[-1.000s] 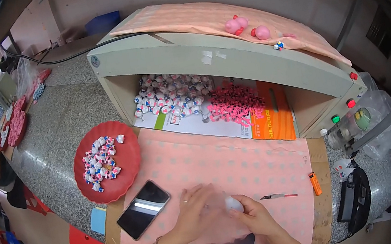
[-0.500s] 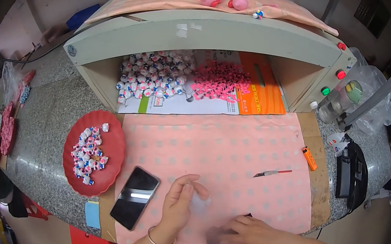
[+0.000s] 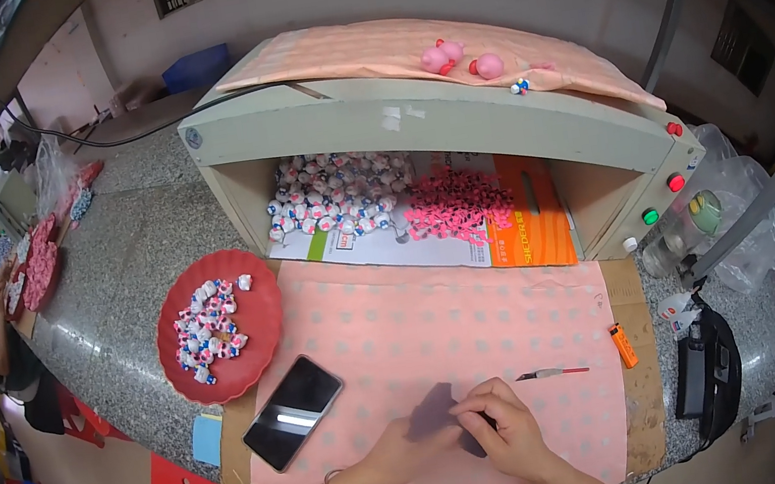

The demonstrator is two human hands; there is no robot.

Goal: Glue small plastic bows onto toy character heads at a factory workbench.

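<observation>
My two hands meet over the near middle of the pink cloth (image 3: 359, 321). A thin, dark purplish-grey piece (image 3: 433, 409), slightly blurred, lies between them; whether it is fabric or a sheet I cannot tell. My right hand (image 3: 508, 429) pinches its right side with bent thumb and fingers, and a darker part of it shows below them. My left hand (image 3: 395, 456), with a bangle at the wrist, comes in from the left; its fingers are hidden behind the dark piece. A black phone (image 3: 293, 411) lies left of my hands, and a thin knife-like tool (image 3: 552, 373) lies to their right.
A red plate (image 3: 228, 378) of small white figures sits at left. Beyond the cloth, an open-fronted box (image 3: 420, 122) shelters white figures (image 3: 340, 194) and pink pieces (image 3: 457, 206). An orange lighter (image 3: 622, 345) and black bag (image 3: 708, 374) lie at right.
My left hand has come down and right, its raised pinch no longer showing. My right hand has risen from near my lap with the dark piece. The whole view has shifted.
</observation>
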